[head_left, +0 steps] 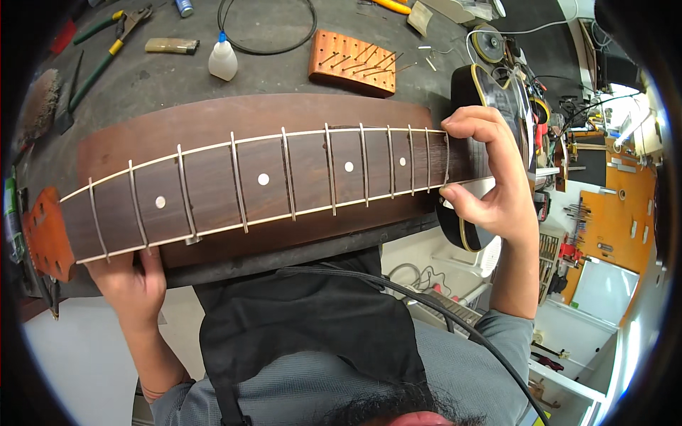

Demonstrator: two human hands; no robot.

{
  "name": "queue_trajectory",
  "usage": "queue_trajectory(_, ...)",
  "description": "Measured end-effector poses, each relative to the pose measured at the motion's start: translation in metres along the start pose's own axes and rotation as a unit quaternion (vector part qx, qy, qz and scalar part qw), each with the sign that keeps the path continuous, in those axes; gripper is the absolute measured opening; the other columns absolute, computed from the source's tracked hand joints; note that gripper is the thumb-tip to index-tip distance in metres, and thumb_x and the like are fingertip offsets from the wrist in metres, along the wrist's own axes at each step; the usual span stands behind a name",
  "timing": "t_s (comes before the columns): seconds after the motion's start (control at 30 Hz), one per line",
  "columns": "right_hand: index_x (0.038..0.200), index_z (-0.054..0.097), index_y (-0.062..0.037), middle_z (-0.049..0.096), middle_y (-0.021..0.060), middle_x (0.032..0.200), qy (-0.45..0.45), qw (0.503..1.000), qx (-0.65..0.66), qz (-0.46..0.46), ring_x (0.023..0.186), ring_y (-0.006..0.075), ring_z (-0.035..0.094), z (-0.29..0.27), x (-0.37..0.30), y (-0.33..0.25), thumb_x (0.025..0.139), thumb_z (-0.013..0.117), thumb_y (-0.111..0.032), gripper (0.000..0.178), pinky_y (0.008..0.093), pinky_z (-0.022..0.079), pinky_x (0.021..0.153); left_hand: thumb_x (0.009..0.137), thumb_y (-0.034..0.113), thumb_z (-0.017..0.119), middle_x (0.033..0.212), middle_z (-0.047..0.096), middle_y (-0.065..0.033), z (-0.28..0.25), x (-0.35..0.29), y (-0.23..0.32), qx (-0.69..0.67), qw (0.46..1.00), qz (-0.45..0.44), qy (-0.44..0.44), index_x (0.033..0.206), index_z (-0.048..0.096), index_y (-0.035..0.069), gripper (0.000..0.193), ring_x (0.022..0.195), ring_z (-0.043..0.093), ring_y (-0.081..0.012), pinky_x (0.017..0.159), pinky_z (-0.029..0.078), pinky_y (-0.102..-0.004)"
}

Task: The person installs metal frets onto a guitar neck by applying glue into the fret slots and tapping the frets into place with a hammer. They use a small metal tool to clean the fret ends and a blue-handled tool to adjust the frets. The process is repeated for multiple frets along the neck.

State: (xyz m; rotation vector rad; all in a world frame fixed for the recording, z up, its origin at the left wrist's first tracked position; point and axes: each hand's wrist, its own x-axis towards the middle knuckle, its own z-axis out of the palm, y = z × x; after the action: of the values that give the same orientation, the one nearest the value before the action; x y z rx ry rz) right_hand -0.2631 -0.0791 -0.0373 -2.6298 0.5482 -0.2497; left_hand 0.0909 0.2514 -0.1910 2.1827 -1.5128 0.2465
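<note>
Near the workbench top's (167, 82) near edge, a guitar neck (213, 181) is held over a brown mat (270, 110). It is cupped from below beside the headstock (50, 238) by the left hand (133, 290), whose closure cannot be told; a fret (447, 160) is clasped at both ends by the right hand (510, 181). Toward the far edge, a squeeze bottle (223, 62) and drilled wooden block (355, 84) are seen.

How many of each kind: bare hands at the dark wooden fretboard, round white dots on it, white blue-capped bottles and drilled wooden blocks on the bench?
Left hand and right hand, bare: 2
Round white dots: 4
White plastic bottle with blue cap: 1
Reddish-brown drilled wooden block: 1
Total: 8
</note>
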Motion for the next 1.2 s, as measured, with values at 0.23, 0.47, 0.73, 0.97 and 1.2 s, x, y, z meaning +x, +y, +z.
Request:
queue_trajectory(0.23,0.132,0.066,0.0006,0.067,0.0184,0.131,-0.027,1.000,-0.009,-0.002,0.125,0.0356,0.064,-0.003,0.006,0.000,0.077,0.089,-0.019,0.064,0.0459,0.048,0.111,0.098,0.004,0.075,0.137,0.075,-0.0242,0.003,-0.016,-0.013,-0.009,1.000,0.004,-0.013,0.136,0.074,-0.005,0.039,0.130,0.067,-0.0470,0.118,0.045,-0.0516)
queue_trajectory(0.47,0.132,0.066,0.0008,0.068,0.0187,0.130,-0.037,0.999,-0.006,0.006,0.124,0.0359,0.064,-0.005,0.007,0.001,0.079,0.089,-0.024,0.063,0.0465,0.048,0.111,0.098,-0.001,0.071,0.134,0.075,-0.0247,0.004,-0.028,-0.019,-0.056,0.998,-0.025,-0.028,0.136,0.071,-0.009,0.039,0.125,0.072,-0.0427,0.116,0.048,-0.0482)
queue_trajectory(0.73,0.132,0.067,0.0007,0.068,0.0189,0.132,-0.038,0.999,-0.007,0.014,0.126,0.0354,0.064,-0.003,0.007,0.003,0.080,0.090,-0.027,0.063,0.0459,0.048,0.111,0.096,-0.003,0.071,0.134,0.075,-0.0250,0.001,-0.036,-0.023,-0.074,0.997,-0.017,-0.034,0.137,0.070,-0.011,0.041,0.127,0.071,-0.0416,0.118,0.047,-0.0466)
queue_trajectory(0.97,0.134,0.067,0.0006,0.068,0.0186,0.134,-0.033,0.999,0.014,0.027,0.127,0.0348,0.064,-0.002,0.001,0.008,0.080,0.092,-0.028,0.066,0.0452,0.048,0.112,0.094,-0.001,0.073,0.133,0.076,-0.0242,0.000,-0.037,-0.023,-0.061,0.998,0.001,-0.033,0.134,0.072,-0.009,0.041,0.125,0.072,-0.0420,0.117,0.048,-0.0467)
queue_trajectory(1.2,0.135,0.066,-0.0004,0.067,0.0190,0.136,-0.028,0.999,0.029,0.017,0.128,0.0342,0.063,0.001,-0.002,0.014,0.080,0.092,-0.028,0.067,0.0453,0.048,0.113,0.095,0.000,0.074,0.133,0.076,-0.0223,0.002,-0.038,-0.022,-0.070,0.997,0.004,-0.025,0.133,0.073,-0.008,0.039,0.124,0.072,-0.0395,0.117,0.048,-0.0464)
